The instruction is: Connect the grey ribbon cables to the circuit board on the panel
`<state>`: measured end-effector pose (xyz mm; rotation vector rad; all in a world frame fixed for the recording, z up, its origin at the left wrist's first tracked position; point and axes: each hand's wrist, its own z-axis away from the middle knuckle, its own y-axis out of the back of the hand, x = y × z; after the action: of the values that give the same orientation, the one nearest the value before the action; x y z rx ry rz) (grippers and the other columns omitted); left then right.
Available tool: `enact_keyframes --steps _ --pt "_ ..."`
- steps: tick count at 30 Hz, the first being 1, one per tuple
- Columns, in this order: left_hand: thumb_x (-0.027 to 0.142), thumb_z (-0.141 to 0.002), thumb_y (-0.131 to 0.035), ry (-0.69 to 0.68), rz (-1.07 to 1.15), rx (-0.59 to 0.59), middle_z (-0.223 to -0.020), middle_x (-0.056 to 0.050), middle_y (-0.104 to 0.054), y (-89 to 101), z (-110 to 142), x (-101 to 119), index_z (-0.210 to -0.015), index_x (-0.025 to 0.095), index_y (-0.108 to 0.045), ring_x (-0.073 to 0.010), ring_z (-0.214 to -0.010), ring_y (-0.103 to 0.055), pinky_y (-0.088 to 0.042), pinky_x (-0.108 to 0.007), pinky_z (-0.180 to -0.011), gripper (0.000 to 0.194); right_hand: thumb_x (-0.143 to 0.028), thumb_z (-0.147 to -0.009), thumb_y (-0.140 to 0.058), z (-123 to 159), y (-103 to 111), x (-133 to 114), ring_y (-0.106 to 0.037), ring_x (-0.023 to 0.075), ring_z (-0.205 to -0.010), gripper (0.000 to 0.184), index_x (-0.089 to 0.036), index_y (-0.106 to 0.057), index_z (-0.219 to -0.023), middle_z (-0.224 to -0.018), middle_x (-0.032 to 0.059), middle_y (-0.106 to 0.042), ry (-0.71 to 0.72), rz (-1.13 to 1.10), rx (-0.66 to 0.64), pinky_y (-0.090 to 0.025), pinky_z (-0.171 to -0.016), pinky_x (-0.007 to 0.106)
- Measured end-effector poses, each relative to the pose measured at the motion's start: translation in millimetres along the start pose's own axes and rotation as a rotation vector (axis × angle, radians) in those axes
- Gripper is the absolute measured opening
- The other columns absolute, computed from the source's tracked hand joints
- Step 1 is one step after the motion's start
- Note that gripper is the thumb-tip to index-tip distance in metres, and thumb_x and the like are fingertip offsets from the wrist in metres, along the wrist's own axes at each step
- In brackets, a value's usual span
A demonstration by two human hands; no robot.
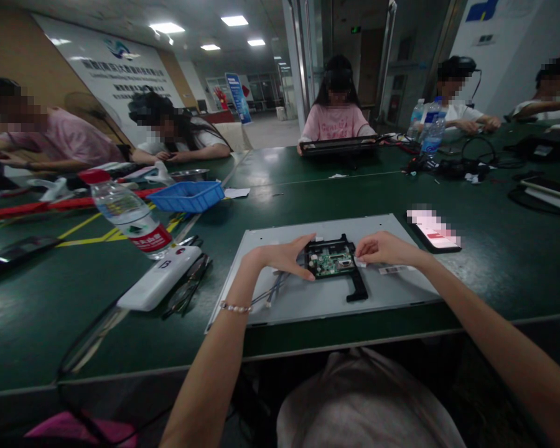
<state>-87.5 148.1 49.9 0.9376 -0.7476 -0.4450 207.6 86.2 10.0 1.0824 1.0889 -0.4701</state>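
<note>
A grey metal panel [317, 298] lies flat on the green table in front of me. On it sits a small green circuit board in a black bracket [331, 260]. My left hand [282, 256] grips the board's left edge, thumb and fingers curled round it. My right hand [385, 247] pinches the board's right edge with closed fingers. Thin wires [273, 291] trail from under my left hand across the panel. A barcode sticker [394, 269] lies on the panel by my right wrist.
A white power bank [161, 277], a pair of glasses [189, 287] and a water bottle [130, 218] lie to the left. A phone [434, 231] rests to the right. A blue tray [186, 196] stands further back. Several other people work around the table.
</note>
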Motion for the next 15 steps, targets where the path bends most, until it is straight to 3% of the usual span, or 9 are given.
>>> enact_keyframes --steps 6,15 --pt "0.071 -0.060 -0.065 0.001 0.019 0.009 -0.157 -0.016 -0.005 -1.2 0.1 -0.8 -0.149 0.017 0.003 -0.0335 -0.142 -0.013 -0.016 -0.044 -0.115 0.124 -0.022 -0.074 -0.063 1.2 -2.2 -3.6 -0.062 0.0161 -0.075 0.010 -0.019 -0.071 -0.079 -0.079 0.0038 -0.070 0.077 0.275 0.106 -0.047 -0.071 0.028" --pt "0.071 -0.060 -0.065 0.000 0.004 0.004 -0.157 -0.015 -0.004 -1.1 -0.5 -2.4 -0.149 0.018 0.003 -0.0334 -0.142 -0.013 -0.016 -0.042 -0.115 0.123 -0.022 -0.076 -0.060 0.9 -5.3 -5.8 -0.061 0.0157 -0.075 0.011 -0.019 -0.071 -0.079 -0.084 0.0034 -0.068 0.085 0.371 0.169 -0.047 -0.070 0.028"
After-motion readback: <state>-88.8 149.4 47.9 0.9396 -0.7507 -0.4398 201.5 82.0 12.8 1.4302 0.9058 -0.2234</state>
